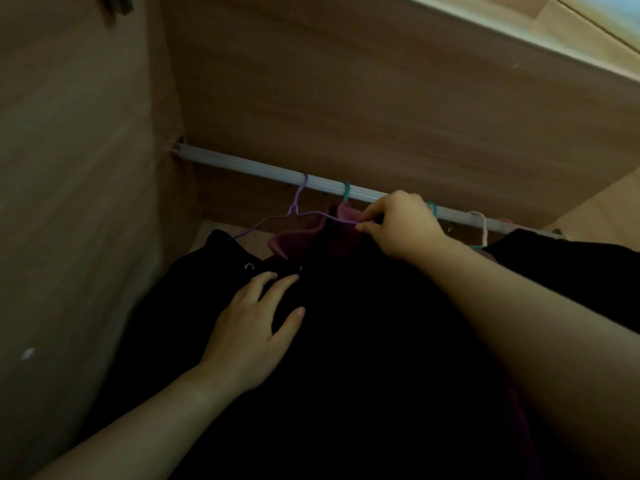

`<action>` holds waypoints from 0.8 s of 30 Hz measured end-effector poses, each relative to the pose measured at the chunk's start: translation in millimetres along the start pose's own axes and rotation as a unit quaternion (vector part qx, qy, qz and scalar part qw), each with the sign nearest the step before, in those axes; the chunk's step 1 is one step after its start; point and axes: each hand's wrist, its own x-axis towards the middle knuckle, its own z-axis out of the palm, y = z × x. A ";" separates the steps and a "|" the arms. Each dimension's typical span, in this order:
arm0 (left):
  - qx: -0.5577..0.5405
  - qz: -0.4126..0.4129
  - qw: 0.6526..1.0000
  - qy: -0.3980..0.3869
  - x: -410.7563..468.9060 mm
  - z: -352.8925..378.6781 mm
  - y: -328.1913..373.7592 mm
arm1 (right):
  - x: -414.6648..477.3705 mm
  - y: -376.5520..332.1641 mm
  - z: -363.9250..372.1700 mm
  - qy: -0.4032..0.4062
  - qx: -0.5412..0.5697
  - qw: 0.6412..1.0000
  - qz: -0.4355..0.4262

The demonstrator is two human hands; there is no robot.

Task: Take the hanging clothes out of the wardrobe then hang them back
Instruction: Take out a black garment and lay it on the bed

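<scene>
- Wardrobe (346, 81): wooden panels, dim, enclosing both hands.
- Black garment (346, 341): hangs below the rail, under the left hand and right forearm. Likely soft, limp and bulky, so better lifted by its hanger than by the cloth.
- Rail (242, 164): pale bar just beyond the right hand.
- Maroon garment (298, 237): between the hands, behind the black one.
- Left hand (252, 327): fingers straight and spread, resting on the black garment.
- Right hand (401, 223): pinches one arm of the purple hanger.
- Purple hanger (298, 202): thin, probably light and springy, hooked over the rail; take hold near the hook.
</scene>
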 end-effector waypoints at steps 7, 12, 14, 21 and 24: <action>0.035 -0.002 0.999 0.000 8.3 -5.2 -14.6 | 9.7 9.3 8.9 0.068 0.031 0.997 0.028; 0.061 0.033 0.997 0.029 41.1 -20.5 -9.8 | 28.4 8.2 -9.2 0.117 0.021 0.992 0.050; 0.073 0.035 0.996 0.041 51.0 -26.9 -8.0 | 25.7 10.1 -13.8 0.120 0.020 0.992 0.043; 0.037 0.074 0.990 0.116 27.8 -34.2 4.7 | -23.7 22.3 -23.2 0.154 0.049 0.986 0.036; 0.060 0.063 0.985 0.150 0.2 -40.8 23.9 | -70.5 32.2 -26.2 0.158 0.050 0.986 0.017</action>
